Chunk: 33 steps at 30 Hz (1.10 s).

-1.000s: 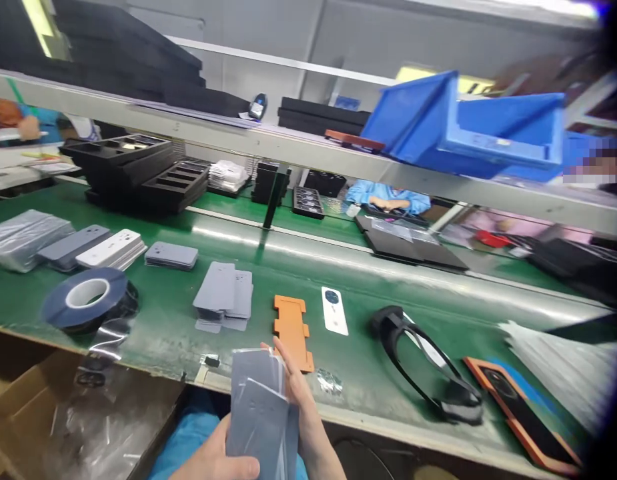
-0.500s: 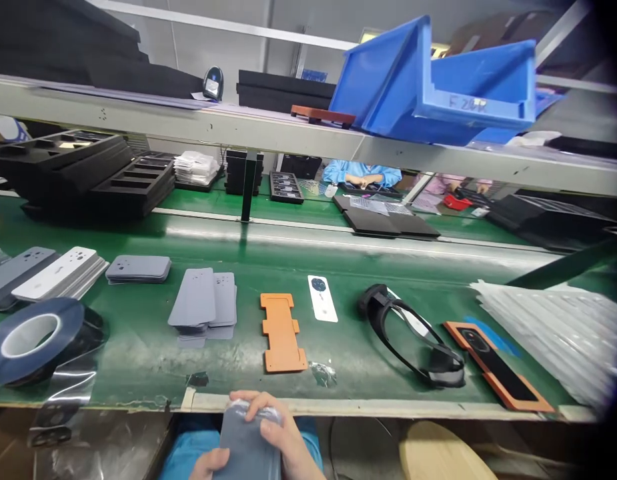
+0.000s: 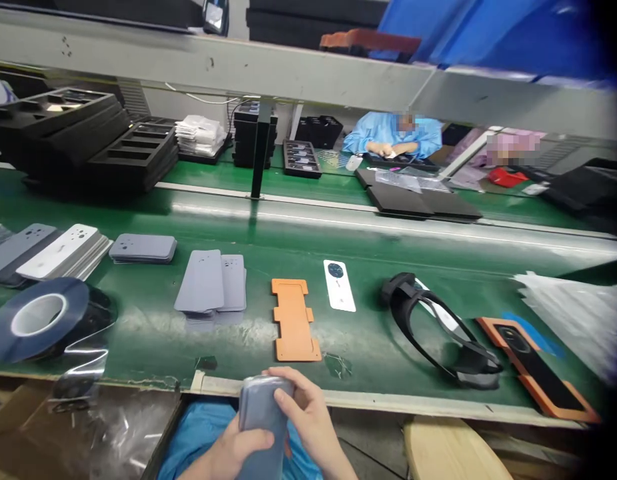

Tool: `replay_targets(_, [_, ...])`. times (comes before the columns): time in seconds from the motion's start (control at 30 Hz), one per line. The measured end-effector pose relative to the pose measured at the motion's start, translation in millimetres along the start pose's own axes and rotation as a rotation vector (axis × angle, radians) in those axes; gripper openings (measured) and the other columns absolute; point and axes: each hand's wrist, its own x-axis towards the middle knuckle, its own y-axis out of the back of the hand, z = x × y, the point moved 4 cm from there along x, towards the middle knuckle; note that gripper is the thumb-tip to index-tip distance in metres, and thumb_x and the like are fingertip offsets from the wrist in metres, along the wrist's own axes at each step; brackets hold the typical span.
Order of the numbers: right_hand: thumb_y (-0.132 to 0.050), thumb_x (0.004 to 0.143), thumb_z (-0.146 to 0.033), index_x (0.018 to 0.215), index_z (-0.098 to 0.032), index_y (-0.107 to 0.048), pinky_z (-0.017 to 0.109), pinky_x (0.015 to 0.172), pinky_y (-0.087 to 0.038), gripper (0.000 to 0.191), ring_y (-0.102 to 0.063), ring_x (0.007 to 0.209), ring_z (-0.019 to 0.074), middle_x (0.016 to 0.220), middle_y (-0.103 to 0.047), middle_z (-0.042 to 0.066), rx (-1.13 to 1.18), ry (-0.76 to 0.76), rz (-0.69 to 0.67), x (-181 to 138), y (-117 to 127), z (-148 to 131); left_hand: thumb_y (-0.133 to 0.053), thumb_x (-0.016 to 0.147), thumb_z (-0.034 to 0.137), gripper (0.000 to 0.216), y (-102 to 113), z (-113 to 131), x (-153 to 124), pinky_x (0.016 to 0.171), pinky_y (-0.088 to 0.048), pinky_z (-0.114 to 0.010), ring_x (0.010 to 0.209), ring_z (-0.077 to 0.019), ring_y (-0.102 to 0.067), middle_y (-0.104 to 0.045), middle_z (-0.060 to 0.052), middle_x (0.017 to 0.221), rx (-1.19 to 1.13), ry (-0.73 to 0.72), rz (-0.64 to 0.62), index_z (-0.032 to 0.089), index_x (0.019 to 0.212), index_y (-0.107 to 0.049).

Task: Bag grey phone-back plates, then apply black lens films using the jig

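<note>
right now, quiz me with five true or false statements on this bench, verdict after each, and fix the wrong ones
1. The grey bundle is in the grip of both the left hand and the right hand. True.
2. The white panel lies between the orange plate and the black headband. True.
3. The tape roll lies right of the orange plate. False: the tape roll lies left of it.
4. The panel within the orange frame is white. False: the orange frame surrounds a black panel.
5. A person across the bench wears a blue sleeve. True.
</note>
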Motion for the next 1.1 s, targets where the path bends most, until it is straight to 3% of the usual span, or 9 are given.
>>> replay_targets(0.1, [-0.08,0.081,-0.049,0.122,-0.024,-0.068,0.018,0.038,-0.048,0.049,-0.064,0.064,0.0145,0.113,-0.07,0.011,-0.023,-0.019,-0.023,5,6,7,-0.088,0.066,0.044,0.059,1,-1,-1,0.088,-0.048,-0.037,0.094,-0.0254,-0.066,-0.073,-0.008,0.101,0.038,-0.097,0.028,0.014,0.113,-0.068])
replay_targets(0.3, [-0.084,0.075,-0.048,0.117,-0.022,-0.063,0.017,0.026,-0.038,0.054,-0.047,0.032,0.0043,0.084,-0.064,-0.002,0.072,-0.191,-0.049,4,-3,44,-0.08,0.066,0.055,0.061,7,-11,-6,0.073,-0.045,-0.029,0.087,-0.0228,-0.065,-0.073,-0.01,0.096,-0.09,-0.013,-0.112,0.013,0.11,-0.07])
replay_targets(0.47, [-0.086,0.074,-0.04,0.125,-0.025,-0.059,0.014,0.028,-0.034,0.059,-0.044,0.033,0.0021,0.082,-0.061,-0.005,0.048,-0.218,-0.035,2,-10,54,-0.077,0.063,0.057,0.056,17,-19,-3,0.06,-0.039,-0.024,0.066,-0.0153,-0.057,-0.071,-0.006,0.079,-0.109,0.07,0.012,0.013,0.097,-0.071])
replay_targets(0.57, [-0.084,0.077,-0.039,0.131,-0.03,-0.056,0.019,0.029,-0.041,0.061,-0.048,0.035,0.0051,0.092,-0.063,-0.001,-0.008,-0.243,-0.055,0,-10,48,-0.074,0.066,0.046,0.042,19,-17,-2,0.065,-0.043,-0.027,0.068,-0.0173,-0.059,-0.071,-0.007,0.078,-0.034,0.084,0.076,0.011,0.09,-0.072])
replay_targets(0.67, [-0.081,0.08,-0.04,0.12,-0.028,-0.068,0.024,0.036,-0.048,0.043,-0.056,0.045,0.0086,0.109,-0.063,0.006,-0.107,-0.136,-0.049,2,-6,31,-0.071,0.068,0.04,0.037,17,-8,-2,0.073,-0.047,-0.032,0.076,-0.0216,-0.064,-0.071,-0.01,0.082,0.01,0.051,0.037,0.01,0.089,-0.073])
replay_targets(0.77, [-0.076,0.086,-0.037,0.099,-0.025,-0.077,0.028,0.058,-0.057,0.018,-0.066,0.072,0.0173,0.107,-0.063,0.008,-0.224,0.054,-0.039,7,-1,6,-0.07,0.068,0.037,0.034,12,4,-2,0.074,-0.048,-0.033,0.078,-0.0233,-0.065,-0.071,-0.009,0.082,0.005,0.031,-0.044,0.011,0.09,-0.074])
replay_targets(0.83, [-0.074,0.087,-0.034,0.096,-0.025,-0.078,0.031,0.074,-0.057,0.013,-0.066,0.088,0.0216,0.102,-0.064,0.007,-0.303,0.112,-0.057,12,1,-6,-0.071,0.066,0.035,0.032,9,10,-2,0.072,-0.048,-0.033,0.076,-0.0231,-0.065,-0.071,-0.009,0.082,-0.011,0.026,-0.077,0.012,0.088,-0.075])
replay_targets(1.0, [-0.081,0.081,-0.031,0.104,-0.025,-0.075,0.035,0.085,-0.053,0.025,-0.065,0.097,0.0251,0.105,-0.069,0.007,-0.457,0.049,-0.185,26,-2,-21,-0.072,0.061,0.032,0.033,8,16,-4,0.07,-0.049,-0.033,0.073,-0.0233,-0.067,-0.072,-0.009,0.082,-0.126,0.028,-0.089,0.011,0.086,-0.075])
replay_targets(1.1, [-0.078,0.084,-0.036,0.101,-0.023,-0.077,0.037,0.087,-0.054,0.021,-0.067,0.097,0.0265,0.102,-0.073,0.007,-0.46,-0.003,-0.212,35,-4,-28,-0.073,0.061,0.036,0.039,8,18,-8,0.067,-0.048,-0.031,0.07,-0.0217,-0.066,-0.073,-0.011,0.085,-0.18,0.044,-0.109,0.01,0.09,-0.074])
